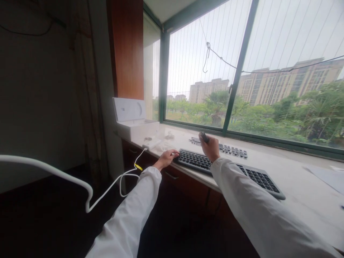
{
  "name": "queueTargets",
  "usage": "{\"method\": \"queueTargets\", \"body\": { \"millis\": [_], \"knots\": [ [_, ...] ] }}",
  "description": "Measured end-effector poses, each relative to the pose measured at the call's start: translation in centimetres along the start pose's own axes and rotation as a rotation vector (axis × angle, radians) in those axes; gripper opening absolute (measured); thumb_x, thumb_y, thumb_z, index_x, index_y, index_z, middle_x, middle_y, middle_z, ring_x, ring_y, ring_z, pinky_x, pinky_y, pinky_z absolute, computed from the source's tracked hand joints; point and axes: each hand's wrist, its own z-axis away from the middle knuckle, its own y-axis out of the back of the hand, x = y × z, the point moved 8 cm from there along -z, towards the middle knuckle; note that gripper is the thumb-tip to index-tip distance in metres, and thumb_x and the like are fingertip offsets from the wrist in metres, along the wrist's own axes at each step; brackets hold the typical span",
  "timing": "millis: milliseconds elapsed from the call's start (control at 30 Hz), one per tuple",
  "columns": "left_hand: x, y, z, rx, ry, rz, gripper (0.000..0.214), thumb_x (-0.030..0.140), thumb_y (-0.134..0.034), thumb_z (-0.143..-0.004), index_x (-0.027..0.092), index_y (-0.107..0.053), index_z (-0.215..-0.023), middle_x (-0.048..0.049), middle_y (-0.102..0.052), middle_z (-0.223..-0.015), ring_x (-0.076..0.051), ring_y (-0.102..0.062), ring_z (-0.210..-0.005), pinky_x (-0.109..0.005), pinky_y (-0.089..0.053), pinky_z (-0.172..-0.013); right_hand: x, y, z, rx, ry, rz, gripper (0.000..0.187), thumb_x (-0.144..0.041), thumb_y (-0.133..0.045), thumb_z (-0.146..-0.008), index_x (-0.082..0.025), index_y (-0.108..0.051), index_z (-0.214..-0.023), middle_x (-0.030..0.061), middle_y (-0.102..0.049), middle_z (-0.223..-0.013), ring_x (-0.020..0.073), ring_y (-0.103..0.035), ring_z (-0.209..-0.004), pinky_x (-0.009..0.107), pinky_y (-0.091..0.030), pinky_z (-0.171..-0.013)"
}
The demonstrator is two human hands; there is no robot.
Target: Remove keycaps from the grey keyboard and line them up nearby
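A long dark keyboard (231, 168) lies on the pale window counter (295, 175). My left hand (167, 157) rests on the keyboard's left end, fingers curled against its corner. My right hand (209, 146) hovers over the keyboard's upper left part, closed round a small dark tool (204, 137) that sticks up from the fist. Behind the keyboard lies a row of loose dark keycaps (225, 147). Both arms wear white sleeves.
An open white box (133, 120) stands at the counter's left end, with small white items (154, 142) beside it. A white cable (88, 186) with a yellow tag hangs off the counter edge. Large barred windows rise behind. A sheet of paper (328, 175) lies far right.
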Motion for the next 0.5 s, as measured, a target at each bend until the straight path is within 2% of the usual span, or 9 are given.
{"method": "queueTargets", "body": {
  "millis": [67,133,200,300,400,500],
  "knots": [
    [0.0,0.0,0.0,0.006,-0.004,0.019,0.029,0.041,-0.056,-0.086,0.019,-0.067,-0.103,-0.0046,-0.069,-0.102,-0.018,-0.062,-0.095,-0.030,-0.046,-0.088,1.2,2.5,-0.5,-0.069,0.116,0.150,0.043,-0.045,-0.048,-0.086,-0.016,-0.057,-0.056,-0.0007,-0.050,-0.047,0.0096,-0.040,-0.048,0.024,-0.030,-0.053],
    [0.1,0.0,0.1,0.013,0.003,0.050,0.028,0.039,-0.058,-0.084,0.019,-0.066,-0.102,-0.0049,-0.069,-0.102,-0.018,-0.062,-0.094,-0.029,-0.047,-0.086,3.5,5.1,-0.6,-0.134,0.162,0.284,0.036,-0.040,-0.047,-0.085,-0.017,-0.066,-0.066,0.0024,-0.061,-0.056,0.0129,-0.052,-0.053,0.024,-0.035,-0.058],
    [0.1,0.1,0.1,0.022,0.018,0.072,0.028,0.038,-0.061,-0.083,0.018,-0.065,-0.101,-0.0053,-0.069,-0.100,-0.017,-0.063,-0.092,-0.029,-0.048,-0.084,6.6,7.9,-0.6,-0.177,0.161,0.431,0.032,-0.040,-0.047,-0.084,-0.019,-0.072,-0.081,0.0056,-0.069,-0.068,0.0179,-0.060,-0.061,0.026,-0.038,-0.060],
    [0.1,0.2,0.1,0.039,0.038,0.061,0.026,0.037,-0.062,-0.082,0.018,-0.064,-0.099,-0.0051,-0.068,-0.100,-0.016,-0.063,-0.089,-0.028,-0.048,-0.082,12.7,12.0,0.4,-0.234,0.092,0.668,0.033,-0.037,-0.051,-0.081,-0.019,-0.073,-0.096,0.0117,-0.071,-0.078,0.0239,-0.064,-0.070,0.030,-0.039,-0.064],
    [0.3,0.3,0.1,0.058,0.056,0.037,0.024,0.034,-0.062,-0.082,0.019,-0.064,-0.099,-0.0044,-0.068,-0.099,-0.016,-0.063,-0.088,-0.028,-0.048,-0.081,19.0,16.3,2.5,-0.223,-0.015,0.847,0.033,-0.042,-0.049,-0.083,-0.021,-0.073,-0.093,0.0141,-0.069,-0.074,0.0283,-0.063,-0.068,0.034,-0.036,-0.060],
    [0.3,0.3,0.1,0.059,0.057,0.035,0.024,0.032,-0.061,-0.082,0.019,-0.064,-0.102,-0.0047,-0.068,-0.100,-0.016,-0.063,-0.089,-0.028,-0.049,-0.082,24.3,20.5,5.0,-0.130,-0.184,0.859,0.024,-0.039,-0.053,-0.078,-0.024,-0.071,-0.073,0.0169,-0.064,-0.066,0.0295,-0.058,-0.059,0.038,-0.031,-0.056]
  ]
}}
